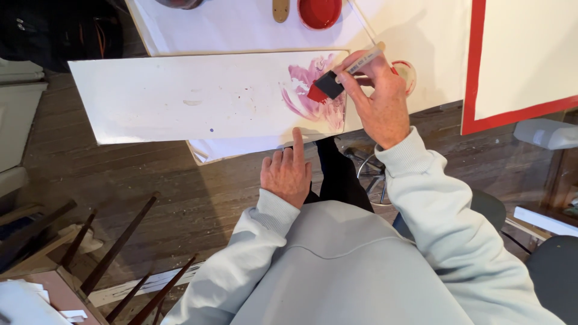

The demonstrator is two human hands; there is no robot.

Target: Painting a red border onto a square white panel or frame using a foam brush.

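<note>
**Foam brush on the white board, right of centre**

We see the right hand (379,99) pinched around a foam brush (328,86), fingers and thumb closed on its pale wooden handle (366,59) just above the dark foam head. The brush sits in the upper middle-right of the frame, its wedge tip loaded with red and touching the white board (180,96) at the edge of a patch of pink-red strokes (313,93).

We judge the brush light and easy to steer. The handle looks stiff, while the foam head would be soft and give under pressure. Wet paint would make the head slick, so the dry handle close to the foam is the place to hold, as the hand does now.

Its long axis runs diagonally, from the handle end at the upper right down to the tip at the lower left.

The left hand (288,171), well apart from the right, is mostly curled, holding nothing; its forefinger points up and presses the board's near edge. A red paint dish (319,12) sits at the top of the frame.
</note>
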